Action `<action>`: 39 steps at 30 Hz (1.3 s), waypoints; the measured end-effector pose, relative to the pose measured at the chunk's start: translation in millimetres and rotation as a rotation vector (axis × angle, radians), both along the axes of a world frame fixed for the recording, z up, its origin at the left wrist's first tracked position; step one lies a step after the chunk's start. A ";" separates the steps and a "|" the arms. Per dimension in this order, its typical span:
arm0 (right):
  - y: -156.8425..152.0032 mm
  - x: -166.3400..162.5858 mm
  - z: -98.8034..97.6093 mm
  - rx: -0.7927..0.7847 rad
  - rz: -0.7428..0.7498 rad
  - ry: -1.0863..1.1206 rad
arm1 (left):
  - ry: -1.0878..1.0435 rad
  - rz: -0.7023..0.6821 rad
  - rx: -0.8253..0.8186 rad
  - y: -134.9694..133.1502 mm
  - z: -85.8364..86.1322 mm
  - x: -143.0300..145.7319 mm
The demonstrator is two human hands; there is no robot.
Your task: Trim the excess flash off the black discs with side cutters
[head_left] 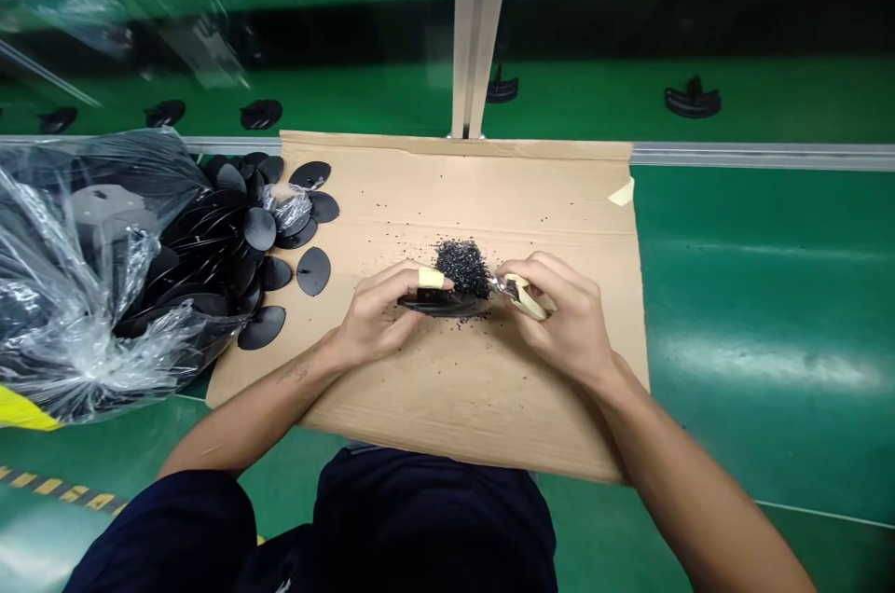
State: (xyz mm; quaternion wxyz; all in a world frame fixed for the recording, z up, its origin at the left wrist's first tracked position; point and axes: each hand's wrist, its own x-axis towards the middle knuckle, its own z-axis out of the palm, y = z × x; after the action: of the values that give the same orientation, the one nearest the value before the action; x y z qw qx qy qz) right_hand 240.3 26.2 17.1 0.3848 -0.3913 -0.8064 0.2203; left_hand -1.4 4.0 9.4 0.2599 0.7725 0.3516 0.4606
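My left hand (381,309) is closed on the left end of a dark oval plastic disc (447,305), tilted almost edge-on toward me. Yellow tape wraps one of its fingers. In my right hand (570,313) is a pair of pliers (521,293) with pale, wrapped-looking handles. Their metal jaws touch or nearly touch the disc's right edge; which of the two I cannot tell. Just behind the disc lies a heap of small black plastic bits (462,263), with loose crumbs scattered around it.
A cardboard sheet (447,388) covers the bench under my hands. On the left, a clear plastic bag (76,295) spills many black discs (216,229) onto it. An upright metal post (479,34) stands behind. Several black parts (692,99) rest on the green surface beyond the rail.
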 end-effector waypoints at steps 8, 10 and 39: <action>-0.9 -0.8 -10.2 0.264 -0.011 -0.316 | -0.003 -0.088 0.027 -0.6 0.1 4.8; -1.7 -1.3 -9.8 0.290 -0.022 -0.341 | -0.008 -0.090 0.023 -0.7 0.1 5.1; -11.0 -5.9 -10.0 0.284 -0.087 -0.284 | -0.109 0.005 -0.002 -5.3 -2.5 10.7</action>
State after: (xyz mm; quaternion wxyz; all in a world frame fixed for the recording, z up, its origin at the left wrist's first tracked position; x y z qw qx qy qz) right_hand 234.5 15.2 7.1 0.3275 -0.3946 -0.8579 0.0303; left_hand 9.3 -1.3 7.0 0.2782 0.7450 0.3393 0.5025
